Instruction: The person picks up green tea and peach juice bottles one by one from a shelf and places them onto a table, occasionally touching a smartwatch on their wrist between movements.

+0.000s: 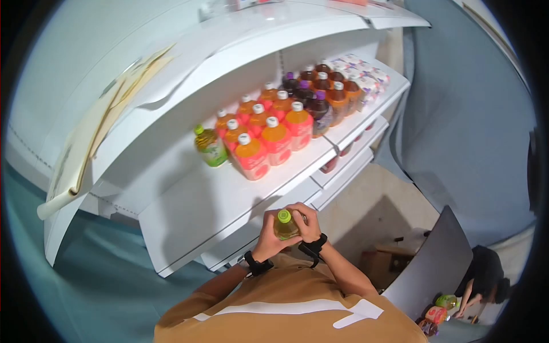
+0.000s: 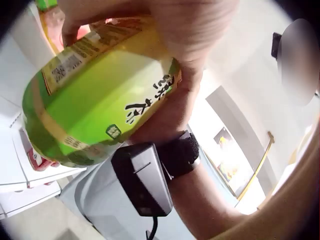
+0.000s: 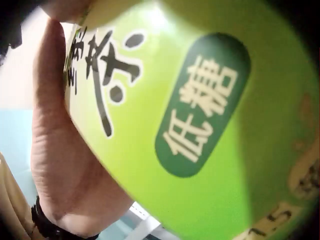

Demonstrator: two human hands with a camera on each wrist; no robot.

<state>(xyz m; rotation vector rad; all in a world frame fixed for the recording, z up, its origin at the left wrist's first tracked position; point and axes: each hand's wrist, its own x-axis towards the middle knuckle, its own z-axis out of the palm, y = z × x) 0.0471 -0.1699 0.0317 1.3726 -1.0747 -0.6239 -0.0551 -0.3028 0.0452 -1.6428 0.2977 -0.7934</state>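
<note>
A green tea bottle point(image 1: 285, 228) with a yellow-green cap is held upright in front of the chest, close to the shelf's front edge. My left hand point(image 1: 266, 237) grips it from the left side. From the right, my right hand point(image 1: 309, 223) wraps its fingers around the upper part. The bright green label point(image 2: 107, 95) with black lettering shows in the left wrist view. In the right wrist view the label's dark green oval point(image 3: 202, 105) fills much of the picture. A similar green tea bottle point(image 1: 211, 150) stands on the shelf, left of the peach-coloured drinks.
The white shelf point(image 1: 189, 220) carries rows of pink-labelled bottles point(image 1: 277, 143), dark purple-capped bottles point(image 1: 320, 114), brown drinks point(image 1: 338, 103) and wrapped packs point(image 1: 372, 77). An upper shelf point(image 1: 246, 37) overhangs them. At lower right, another person point(image 1: 483, 274) bends near several bottles point(image 1: 437, 314) beside a grey panel point(image 1: 434, 257).
</note>
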